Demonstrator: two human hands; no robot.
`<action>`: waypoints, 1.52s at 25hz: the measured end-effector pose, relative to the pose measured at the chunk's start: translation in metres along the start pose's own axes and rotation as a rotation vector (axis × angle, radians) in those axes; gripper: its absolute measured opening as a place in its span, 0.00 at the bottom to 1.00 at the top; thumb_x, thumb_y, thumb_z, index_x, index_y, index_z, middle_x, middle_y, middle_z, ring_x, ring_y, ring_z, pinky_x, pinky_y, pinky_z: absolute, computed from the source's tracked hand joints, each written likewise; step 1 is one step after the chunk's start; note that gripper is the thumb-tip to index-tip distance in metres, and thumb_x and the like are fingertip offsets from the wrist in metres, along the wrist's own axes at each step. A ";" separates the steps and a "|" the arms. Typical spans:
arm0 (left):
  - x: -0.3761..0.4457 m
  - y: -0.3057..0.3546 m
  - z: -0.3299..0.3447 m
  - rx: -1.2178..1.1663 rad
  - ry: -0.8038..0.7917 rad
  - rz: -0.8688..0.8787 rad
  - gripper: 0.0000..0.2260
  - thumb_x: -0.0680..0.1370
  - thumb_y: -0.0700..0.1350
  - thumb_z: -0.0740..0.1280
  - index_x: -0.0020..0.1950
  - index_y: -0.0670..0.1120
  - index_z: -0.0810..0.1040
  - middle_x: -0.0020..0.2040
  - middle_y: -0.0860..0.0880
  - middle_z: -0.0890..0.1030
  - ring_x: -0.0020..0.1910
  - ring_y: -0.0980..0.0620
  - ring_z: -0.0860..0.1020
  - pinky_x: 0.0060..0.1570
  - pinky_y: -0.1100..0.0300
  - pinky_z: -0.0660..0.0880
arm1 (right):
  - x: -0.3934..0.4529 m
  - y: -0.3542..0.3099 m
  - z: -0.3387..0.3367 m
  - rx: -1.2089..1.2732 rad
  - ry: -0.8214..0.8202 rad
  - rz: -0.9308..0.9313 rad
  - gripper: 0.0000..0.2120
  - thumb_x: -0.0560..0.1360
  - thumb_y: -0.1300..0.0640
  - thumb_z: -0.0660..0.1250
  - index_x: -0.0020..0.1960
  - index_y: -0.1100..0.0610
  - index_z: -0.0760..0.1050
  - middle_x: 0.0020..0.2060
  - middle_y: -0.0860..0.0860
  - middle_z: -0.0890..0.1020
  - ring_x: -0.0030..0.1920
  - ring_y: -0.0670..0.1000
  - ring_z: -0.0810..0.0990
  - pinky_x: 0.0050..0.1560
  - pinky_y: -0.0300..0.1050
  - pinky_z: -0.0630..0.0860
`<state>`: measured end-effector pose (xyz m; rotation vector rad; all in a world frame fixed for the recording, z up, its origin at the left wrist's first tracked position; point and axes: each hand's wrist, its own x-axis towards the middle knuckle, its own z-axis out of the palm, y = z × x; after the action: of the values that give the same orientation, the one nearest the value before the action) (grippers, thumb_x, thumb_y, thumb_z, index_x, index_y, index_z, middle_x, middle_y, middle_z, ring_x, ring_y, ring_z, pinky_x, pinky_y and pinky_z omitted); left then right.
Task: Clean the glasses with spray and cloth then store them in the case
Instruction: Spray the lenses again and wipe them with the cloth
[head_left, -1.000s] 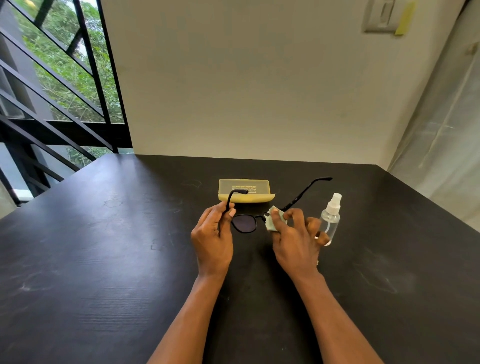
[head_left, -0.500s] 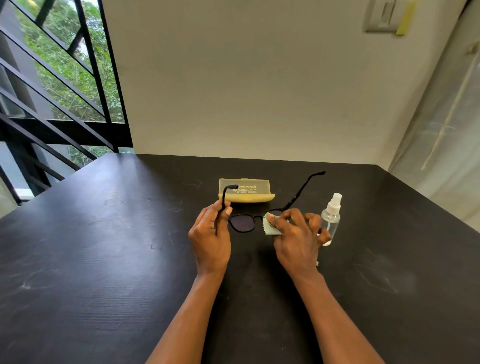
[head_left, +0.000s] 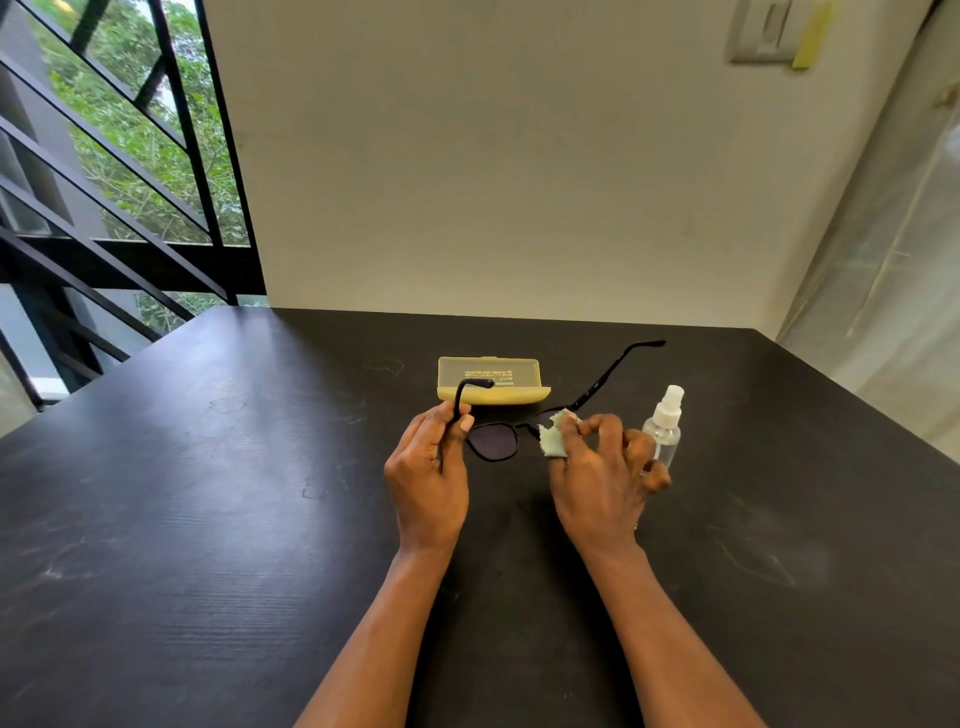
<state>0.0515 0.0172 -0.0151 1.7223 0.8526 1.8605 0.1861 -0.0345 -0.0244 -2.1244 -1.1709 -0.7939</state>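
Glasses (head_left: 491, 441), mid-frame: left hand (head_left: 428, 467) pinches temple; right hand (head_left: 597, 467) pinching cloth (head_left: 551, 439) has shifted on right lens. Wiping continues; case (head_left: 491, 379) shut.

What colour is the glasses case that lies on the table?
The case is pale yellow and slightly translucent, with small dark print on its lid; the head view shows it.

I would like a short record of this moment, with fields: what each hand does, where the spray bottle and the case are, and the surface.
left hand: the left hand grips the glasses by one temple
right hand: the right hand pinches the cloth on one lens
spray bottle: the spray bottle stands upright, just beyond the right hand
case: the yellow case is closed, beyond the glasses
surface: dark table
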 end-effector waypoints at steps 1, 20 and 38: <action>0.000 0.000 0.000 -0.002 -0.002 0.005 0.11 0.74 0.39 0.67 0.55 0.40 0.79 0.49 0.53 0.78 0.49 0.63 0.77 0.46 0.64 0.79 | 0.000 0.000 0.002 0.004 -0.009 0.011 0.27 0.54 0.55 0.81 0.53 0.53 0.81 0.44 0.56 0.78 0.47 0.57 0.62 0.38 0.56 0.69; 0.001 -0.001 -0.001 0.032 0.034 -0.024 0.10 0.74 0.38 0.67 0.54 0.39 0.79 0.49 0.52 0.78 0.47 0.54 0.80 0.44 0.55 0.80 | 0.001 0.005 0.003 0.252 -0.137 -0.006 0.17 0.61 0.60 0.77 0.46 0.45 0.82 0.50 0.53 0.76 0.51 0.53 0.61 0.43 0.51 0.58; 0.001 -0.001 -0.001 0.019 0.029 -0.040 0.10 0.74 0.38 0.67 0.55 0.40 0.79 0.48 0.51 0.78 0.47 0.53 0.80 0.44 0.56 0.80 | 0.003 0.005 0.004 0.271 -0.188 -0.034 0.24 0.66 0.62 0.71 0.57 0.40 0.78 0.60 0.55 0.70 0.55 0.55 0.60 0.48 0.56 0.63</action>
<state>0.0499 0.0185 -0.0148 1.6815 0.9126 1.8606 0.1921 -0.0320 -0.0263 -1.9885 -1.3318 -0.4270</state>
